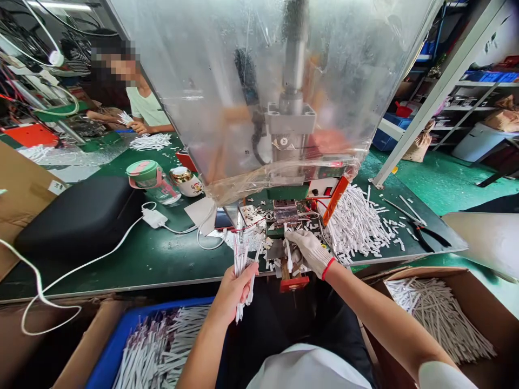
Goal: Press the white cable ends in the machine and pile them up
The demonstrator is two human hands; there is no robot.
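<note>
My left hand (235,286) is bare and wrapped round a bundle of thin white strips (240,253) that stand up from the fist, one leaning off to the right. My right hand (306,249), in a white glove with a red cuff, pinches a single white strip (289,258) in front of the small metal fixture (285,213) of a bench press. The strip's upper end is near the fixture's front edge; whether it touches, I cannot tell. Below my right hand is a red block (294,284). The press cylinder (292,116) shows through a cloudy clear shield.
White strips pile up on the green table (178,265) right of the press, beside pliers (425,232). Strips fill a blue bin (101,351) and a cardboard box (478,286). Leftward are a jar (148,181), a black case (77,221) and a cable. A co-worker (148,102) sits far left.
</note>
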